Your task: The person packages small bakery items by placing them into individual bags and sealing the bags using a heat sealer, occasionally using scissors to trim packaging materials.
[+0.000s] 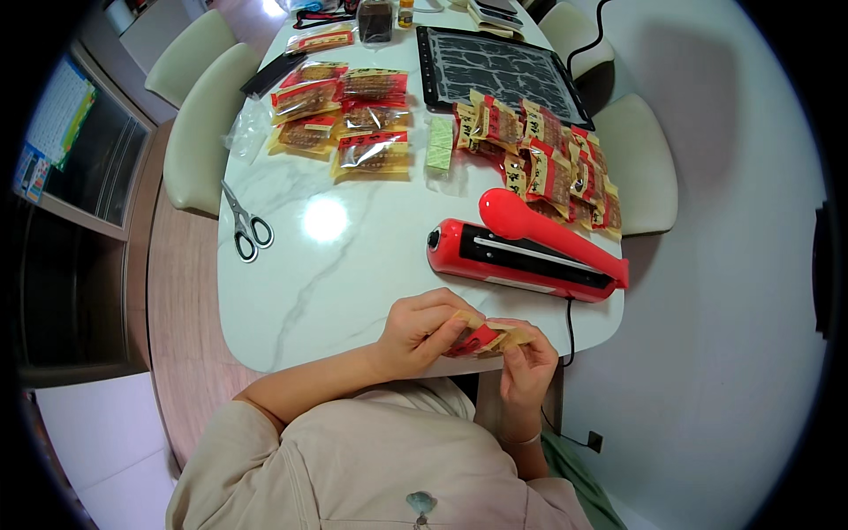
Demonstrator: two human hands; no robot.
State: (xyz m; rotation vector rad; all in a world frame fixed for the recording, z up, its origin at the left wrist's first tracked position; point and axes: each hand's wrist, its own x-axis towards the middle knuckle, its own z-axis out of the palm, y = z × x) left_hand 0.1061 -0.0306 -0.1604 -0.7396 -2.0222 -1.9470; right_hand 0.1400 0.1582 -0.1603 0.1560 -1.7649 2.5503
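A yellow-and-red plastic food packet [478, 340] is held over the table's near edge. My left hand [424, 330] pinches one end of it between thumb and fingers. At the other end, my right hand [530, 361] grips the packet's pale edge. Fingers cover much of the packet, so its contents are mostly hidden. Just beyond my hands lies a red impulse heat sealer [457, 246], its red lever [550, 228] raised at an angle above the pale sealing strip.
Filled packets lie in a group [371, 156] at the far left and a pile [550, 172] on the right. Scissors [248, 225] rest near the left edge. A black tray [497, 66], a green packet [439, 144] and the sealer's cord [570, 331] are also here.
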